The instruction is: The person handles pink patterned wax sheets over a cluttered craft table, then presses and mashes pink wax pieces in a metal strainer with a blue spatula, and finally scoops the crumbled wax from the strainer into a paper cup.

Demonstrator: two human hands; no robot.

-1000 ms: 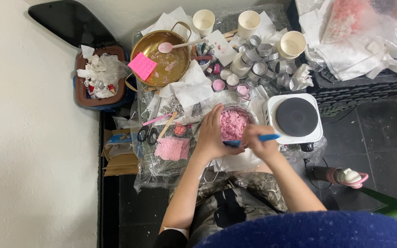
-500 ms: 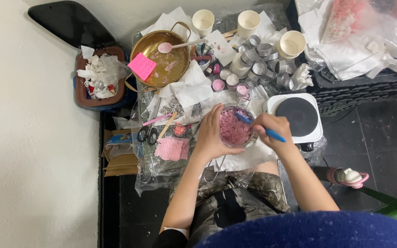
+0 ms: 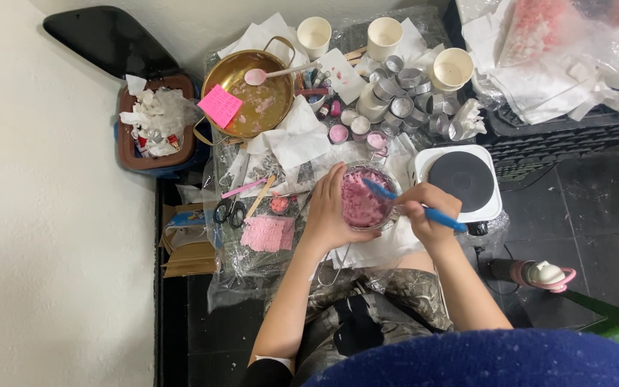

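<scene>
My left hand (image 3: 329, 215) wraps around a clear glass bowl (image 3: 362, 200) filled with a crumbly pink mass, holding it from its left side. My right hand (image 3: 428, 213) grips a blue spatula (image 3: 413, 206) whose blade tip dips into the pink mass from the right. The bowl sits on a plastic-covered work surface (image 3: 252, 265) just above my lap.
A white single hot plate (image 3: 460, 183) stands right of the bowl. A brass pan (image 3: 248, 93) with a pink spoon and pink note lies at the back left. Paper cups (image 3: 385, 36), small metal tins (image 3: 406, 104), scissors (image 3: 229, 211), a pink mould (image 3: 266, 233) and a bin (image 3: 153, 125) surround them.
My right hand has swung the blue spatula from the bowl's lower right edge up and into the pink mass. My left hand keeps its hold on the bowl.
</scene>
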